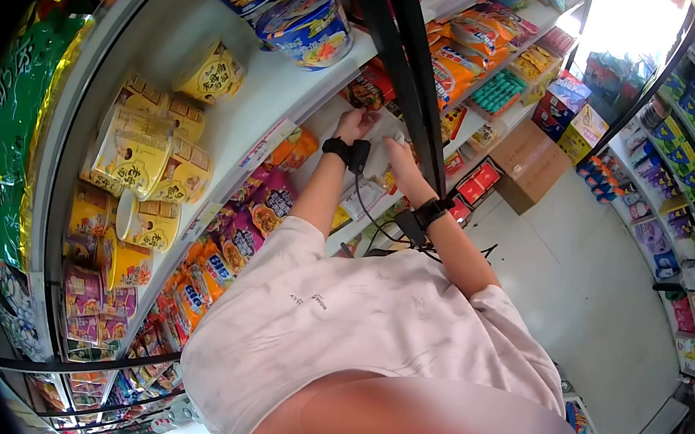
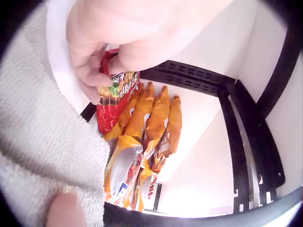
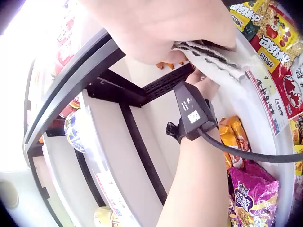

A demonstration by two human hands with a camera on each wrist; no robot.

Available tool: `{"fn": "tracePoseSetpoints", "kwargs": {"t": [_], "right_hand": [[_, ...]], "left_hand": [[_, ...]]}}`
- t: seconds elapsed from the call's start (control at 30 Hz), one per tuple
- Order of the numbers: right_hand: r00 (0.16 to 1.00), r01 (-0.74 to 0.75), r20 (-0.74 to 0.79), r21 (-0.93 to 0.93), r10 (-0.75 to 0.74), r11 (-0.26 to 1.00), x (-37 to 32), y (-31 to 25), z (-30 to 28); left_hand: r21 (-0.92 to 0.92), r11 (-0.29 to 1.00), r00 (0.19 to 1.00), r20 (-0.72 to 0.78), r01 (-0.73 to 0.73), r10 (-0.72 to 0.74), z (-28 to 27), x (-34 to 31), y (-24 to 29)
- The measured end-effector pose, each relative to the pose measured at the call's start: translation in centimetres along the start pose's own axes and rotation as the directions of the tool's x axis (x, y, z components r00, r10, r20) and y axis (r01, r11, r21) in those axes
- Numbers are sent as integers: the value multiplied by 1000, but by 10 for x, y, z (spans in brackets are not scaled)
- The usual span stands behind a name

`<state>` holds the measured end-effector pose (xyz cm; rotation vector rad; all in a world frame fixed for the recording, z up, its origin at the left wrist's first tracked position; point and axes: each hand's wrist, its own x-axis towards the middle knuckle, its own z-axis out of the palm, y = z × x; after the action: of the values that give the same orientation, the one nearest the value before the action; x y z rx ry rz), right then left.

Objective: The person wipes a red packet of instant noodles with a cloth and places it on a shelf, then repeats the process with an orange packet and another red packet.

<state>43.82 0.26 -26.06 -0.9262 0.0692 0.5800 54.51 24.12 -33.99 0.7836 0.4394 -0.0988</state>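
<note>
My left hand (image 1: 356, 124) reaches into a shelf and pinches a red snack packet (image 2: 118, 97) between thumb and fingers. That packet stands at the end of a row of orange packets (image 2: 150, 116) in the left wrist view. My right hand (image 3: 161, 28) grips a folded whitish cloth (image 3: 213, 61), its layers bunched under the fingers. In the left wrist view the cloth (image 2: 52, 132) hangs close in front of the packets, with the right thumb (image 2: 66, 210) pressed on it.
A black upright post (image 1: 419, 79) rises beside the right arm. Cup noodles (image 1: 305, 28) line the shelf above, and purple snack bags (image 1: 252, 223) sit left of the arms. A cardboard box (image 1: 529, 165) stands on the floor to the right. A cable (image 3: 251, 153) hangs from the left wrist camera.
</note>
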Motion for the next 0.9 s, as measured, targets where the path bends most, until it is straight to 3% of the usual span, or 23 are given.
{"fn": "tracePoseSetpoints", "kwargs": {"t": [0.03,0.13,0.23,0.37,0.47,0.5,0.53,0.63,0.67,0.77,0.8,0.9], "right_hand": [[1000,-9,0,-22,9,1000,0,-3,-1],[996,-62,71,42,59,997,24,16,-14],[973,-169,194,222,126,960,14,5,-11],[962,-235,227,405,152,883,25,11,-6],[940,-262,330,543,84,798,7,-23,12],[960,-192,271,485,62,853,0,-26,21],[976,-121,215,419,31,900,-9,-27,32],[994,-8,105,283,-22,959,-45,-35,58],[993,16,110,258,-45,966,-52,-34,62],[974,132,159,187,-163,973,-59,-23,56],[962,174,181,160,-202,972,-62,-20,50],[953,226,196,55,-232,973,-89,-24,44]], "left_hand": [[-9,999,999,26,35,-35,-9,10,0],[301,945,974,-142,-130,179,37,-48,5],[487,822,898,-153,-296,413,76,-105,5],[717,585,823,-28,-379,568,93,-172,-8],[783,468,821,91,-409,563,98,-216,-21],[800,430,811,117,-419,573,95,-223,-27],[823,256,700,220,-507,679,85,-224,-35],[860,63,592,294,-507,750,94,-265,-40],[889,49,613,274,-456,741,89,-276,-39],[870,318,673,22,-376,739,80,-308,-36],[887,331,660,-40,-322,750,76,-320,-35],[641,600,609,-250,-479,753,77,-340,-43]]}}
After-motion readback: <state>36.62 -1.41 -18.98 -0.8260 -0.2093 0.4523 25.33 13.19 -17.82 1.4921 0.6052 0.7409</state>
